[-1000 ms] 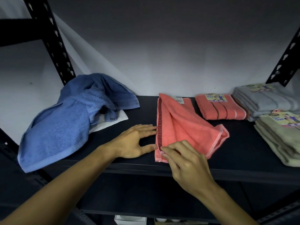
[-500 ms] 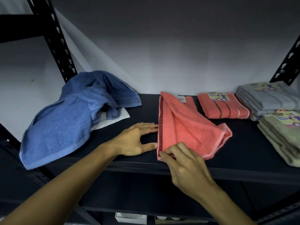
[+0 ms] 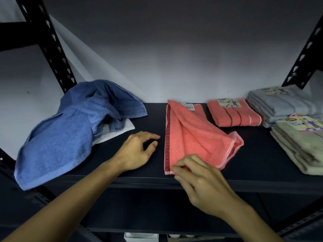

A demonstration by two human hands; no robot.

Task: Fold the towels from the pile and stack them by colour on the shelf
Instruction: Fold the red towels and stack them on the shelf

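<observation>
On the shelf [image 3: 262, 154], the right hand [image 3: 201, 179] pinches the near corner of the half-folded coral towel [image 3: 195, 137], while the left hand [image 3: 138, 151] rests just beside it, grip released, fingers loosely curled.

left hand [image 3: 135, 151]: bare | right hand [image 3: 201, 182]: bare | forearms: bare, sleeveless

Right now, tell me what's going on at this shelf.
A person is folding a coral towel on the dark shelf. The right hand pinches the towel's near corner; the left hand rests on the shelf beside it, not touching it. The towel is only partly folded, one corner flopping out to the right. A crumpled blue towel waits on the left. Folded coral, grey and beige towels sit on the right.
</observation>
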